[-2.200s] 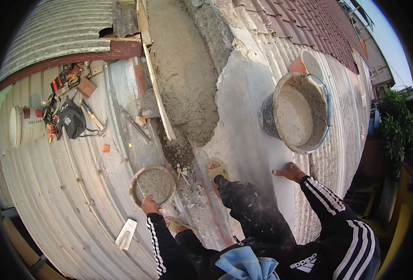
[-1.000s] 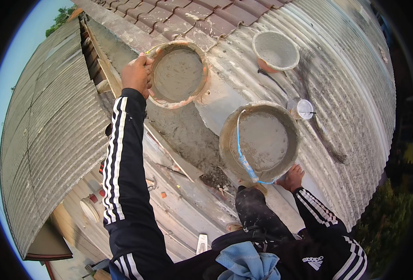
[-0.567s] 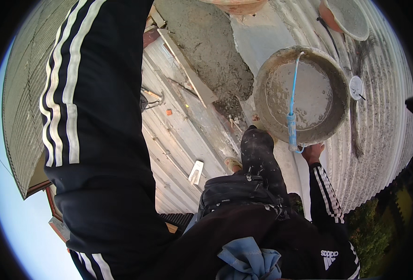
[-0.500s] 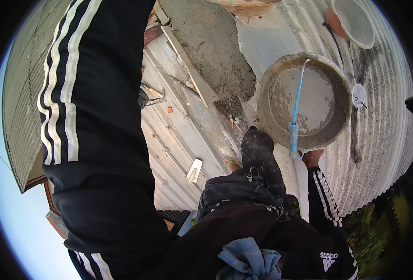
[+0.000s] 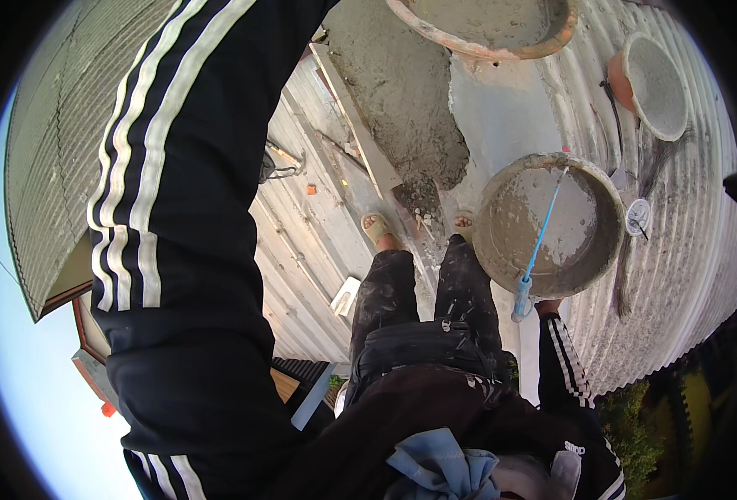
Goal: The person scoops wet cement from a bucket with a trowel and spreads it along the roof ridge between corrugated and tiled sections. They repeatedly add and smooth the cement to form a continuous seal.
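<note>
A round grey basin [image 5: 487, 250], caked with wet cement, stands to the right of my legs. My right hand [image 5: 548, 307] is at its near rim and appears to grip it; the fingers are mostly hidden beneath the edge. Across the basin lies a thin blue rod with a thicker blue handle [image 5: 522, 298], which overhangs the rim beside my right hand. My left arm, in a black sleeve with white stripes [image 5: 152, 192], reaches up past the top edge, so its hand is out of sight. Wet mortar [image 5: 402, 92] is spread ahead of my feet, along a wooden board [image 5: 356, 121].
Another large basin with an orange rim [image 5: 489, 52] stands at the top. A smaller orange-and-grey bowl [image 5: 656, 87] sits at the upper right, near dark bristles [image 5: 623, 287] and a white disc [image 5: 637, 217]. Corrugated sheets [image 5: 685, 225] surround me. A white piece [image 5: 345, 296] lies left of my legs.
My view has shifted, so the basins appear lower in it. Both feet and my left leg now show. The right hand stays at the cement basin's rim.
</note>
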`<state>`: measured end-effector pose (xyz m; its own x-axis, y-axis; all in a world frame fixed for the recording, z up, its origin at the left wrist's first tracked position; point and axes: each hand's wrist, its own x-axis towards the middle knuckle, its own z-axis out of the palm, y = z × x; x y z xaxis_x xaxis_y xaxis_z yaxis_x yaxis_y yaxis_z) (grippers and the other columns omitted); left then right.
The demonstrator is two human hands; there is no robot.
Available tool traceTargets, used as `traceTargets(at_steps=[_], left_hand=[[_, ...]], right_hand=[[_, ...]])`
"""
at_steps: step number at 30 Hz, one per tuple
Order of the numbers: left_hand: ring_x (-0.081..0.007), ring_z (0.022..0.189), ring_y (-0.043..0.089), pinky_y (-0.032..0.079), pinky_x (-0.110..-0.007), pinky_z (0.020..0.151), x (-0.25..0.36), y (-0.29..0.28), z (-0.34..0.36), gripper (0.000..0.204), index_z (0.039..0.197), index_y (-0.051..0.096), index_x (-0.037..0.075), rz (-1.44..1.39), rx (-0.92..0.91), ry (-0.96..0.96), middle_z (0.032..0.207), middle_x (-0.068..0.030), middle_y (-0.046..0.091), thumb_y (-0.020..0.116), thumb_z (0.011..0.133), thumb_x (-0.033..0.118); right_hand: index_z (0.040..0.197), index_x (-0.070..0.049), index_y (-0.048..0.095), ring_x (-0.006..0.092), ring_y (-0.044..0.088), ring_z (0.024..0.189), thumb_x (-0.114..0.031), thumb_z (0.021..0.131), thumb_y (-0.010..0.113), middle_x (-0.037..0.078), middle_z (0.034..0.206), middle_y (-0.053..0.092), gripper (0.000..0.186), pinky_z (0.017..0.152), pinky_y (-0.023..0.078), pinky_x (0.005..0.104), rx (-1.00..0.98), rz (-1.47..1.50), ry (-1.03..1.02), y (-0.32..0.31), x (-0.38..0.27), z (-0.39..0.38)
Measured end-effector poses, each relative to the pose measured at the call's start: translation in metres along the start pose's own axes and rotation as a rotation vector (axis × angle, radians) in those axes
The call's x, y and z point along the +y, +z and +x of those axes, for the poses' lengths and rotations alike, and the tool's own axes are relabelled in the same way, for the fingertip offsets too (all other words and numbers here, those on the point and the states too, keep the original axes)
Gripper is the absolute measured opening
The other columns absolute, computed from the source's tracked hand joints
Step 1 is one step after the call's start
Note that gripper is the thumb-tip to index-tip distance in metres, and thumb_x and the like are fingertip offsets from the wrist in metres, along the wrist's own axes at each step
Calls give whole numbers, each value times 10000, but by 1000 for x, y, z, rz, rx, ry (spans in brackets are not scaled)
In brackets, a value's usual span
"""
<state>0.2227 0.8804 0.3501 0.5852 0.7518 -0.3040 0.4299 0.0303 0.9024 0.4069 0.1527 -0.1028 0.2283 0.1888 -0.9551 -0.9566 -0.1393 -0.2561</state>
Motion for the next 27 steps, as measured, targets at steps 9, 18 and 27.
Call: traceTargets(at_steps=[9, 18, 27], left_hand=[[-118, 560, 459, 384, -309, 532, -31, -4, -23, 312, 990, 735, 30, -276, -175, 218, 688, 5, 545, 637, 1090, 309], [-49, 581, 371, 300, -275, 552, -62, 17, -67, 295, 1064, 766, 51, -836, 111, 187, 665, 73, 439, 666, 1060, 329], [-381, 873, 736, 561, -495, 829, -41, 47, -77, 364, 1033, 742, 18, -830, 433, -2, 903, -205, 753, 594, 1086, 347]], right_hand=[[1673, -200, 383, 378, 363, 1577, -659, 984, 584, 124, 1724, 405, 851, 1244, 386, 563, -69, -1062, -590, -14, 16, 5], [1401, 122, 621, 469, 662, 1289, -495, 830, 869, 356, 1362, 678, 876, 1119, 519, 460, 474, -1711, -309, 64, 130, -188], [1348, 38, 706, 434, 645, 1331, -516, 899, 811, 299, 1372, 699, 721, 1137, 511, 466, 189, -1766, -360, 125, 189, -267]])
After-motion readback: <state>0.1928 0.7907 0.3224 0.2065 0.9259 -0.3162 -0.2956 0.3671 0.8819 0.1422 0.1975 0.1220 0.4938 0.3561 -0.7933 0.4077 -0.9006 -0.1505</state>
